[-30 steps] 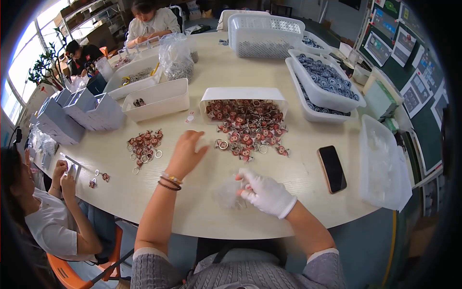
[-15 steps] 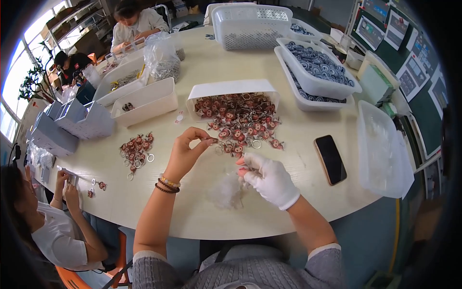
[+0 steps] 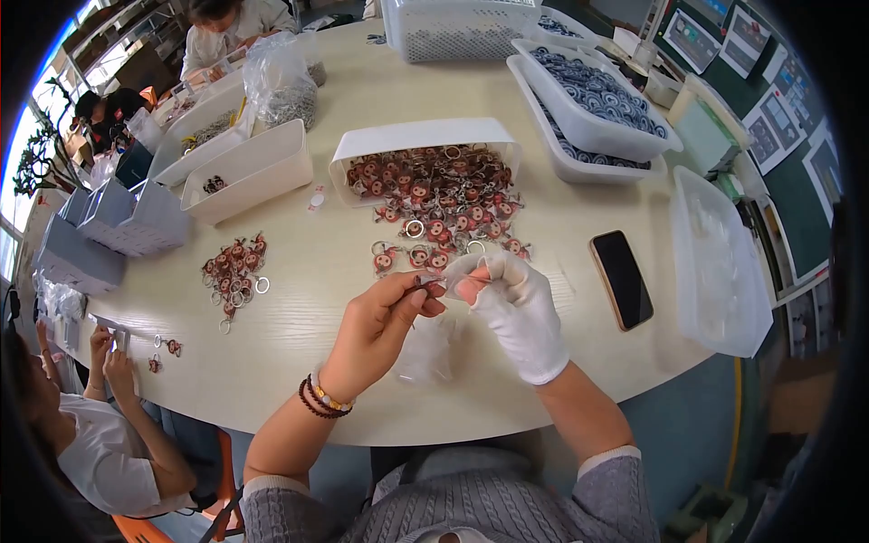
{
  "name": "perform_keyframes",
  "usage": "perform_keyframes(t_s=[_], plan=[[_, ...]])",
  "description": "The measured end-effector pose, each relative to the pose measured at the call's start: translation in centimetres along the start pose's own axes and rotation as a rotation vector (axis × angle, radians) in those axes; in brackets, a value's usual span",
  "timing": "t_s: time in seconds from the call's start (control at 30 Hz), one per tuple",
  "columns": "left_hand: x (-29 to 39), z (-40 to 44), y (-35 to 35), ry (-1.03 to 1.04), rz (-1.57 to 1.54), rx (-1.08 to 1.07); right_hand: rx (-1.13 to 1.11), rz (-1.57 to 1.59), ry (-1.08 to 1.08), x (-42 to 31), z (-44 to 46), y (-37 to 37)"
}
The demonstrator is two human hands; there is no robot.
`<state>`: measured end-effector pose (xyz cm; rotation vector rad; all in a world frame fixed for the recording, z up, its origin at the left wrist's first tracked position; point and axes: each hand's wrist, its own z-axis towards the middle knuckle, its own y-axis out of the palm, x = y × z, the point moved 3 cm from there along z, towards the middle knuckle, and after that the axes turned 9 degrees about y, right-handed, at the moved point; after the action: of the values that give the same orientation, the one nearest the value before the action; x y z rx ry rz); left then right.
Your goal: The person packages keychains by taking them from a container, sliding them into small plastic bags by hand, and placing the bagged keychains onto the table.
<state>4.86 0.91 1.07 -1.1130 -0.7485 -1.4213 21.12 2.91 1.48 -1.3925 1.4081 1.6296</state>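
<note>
Person's left hand [image 3: 385, 317], bare, clamps a reddish charm [image 3: 432, 285] between thumb and fingers; gloved right hand [image 3: 520, 312] pinches clear plastic film [image 3: 459, 271] just beside it; charm lies between the hands, near keyrings [image 3: 444, 199] spilling from a tipped white bin [image 3: 425, 135].

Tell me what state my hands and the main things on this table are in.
Left hand: bare, pinching a small item
Right hand: gloved, fingertips partly bare, holding a clear item
Phone: flat, screen dark
Wide white bin: tipped over
Keychains: loose, spilling from it
Long white bin: upright, few pieces inside
Blue pieces: heaped
Clear plastic: crumpled
</note>
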Motion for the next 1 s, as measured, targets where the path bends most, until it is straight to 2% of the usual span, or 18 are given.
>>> perform_keyframes(t_s=[0.13, 0.23, 0.37, 0.5, 0.63, 0.77, 0.87, 1.0], plan=[[0.5, -0.4, 0.7, -0.016, 0.038, 0.029, 0.015, -0.079, 0.013, 0.4, 0.1, -0.2], [0.6, -0.6, 0.9, 0.009, 0.105, 0.031, -0.015, -0.005, -0.008, 0.0, -0.1, 0.4], [0.9, -0.7, 0.9, 0.155, 0.323, 0.017, 0.02, -0.072, 0.018, 0.1, -0.2, 0.5], [1.0, -0.7, 1.0, 0.28, 0.486, 0.012, 0.037, -0.176, -0.06, 0.1, -0.1, 0.4], [0.8, -0.9, 1.3, 0.324, 0.514, 0.031, 0.064, -0.286, -0.118, 0.2, -0.2, 0.4], [0.6, -0.9, 1.4, 0.329, 0.571, 0.02, 0.072, -0.283, -0.069, 0.2, -0.3, 0.5], [0.3, -0.9, 1.4, 0.317, 0.549, 0.022, 0.106, -0.405, -0.08, 0.2, -0.3, 0.5], [0.3, -0.9, 1.4, 0.297, 0.505, 0.039, 0.167, -0.664, -0.302, 0.2, -0.4, 0.8]])
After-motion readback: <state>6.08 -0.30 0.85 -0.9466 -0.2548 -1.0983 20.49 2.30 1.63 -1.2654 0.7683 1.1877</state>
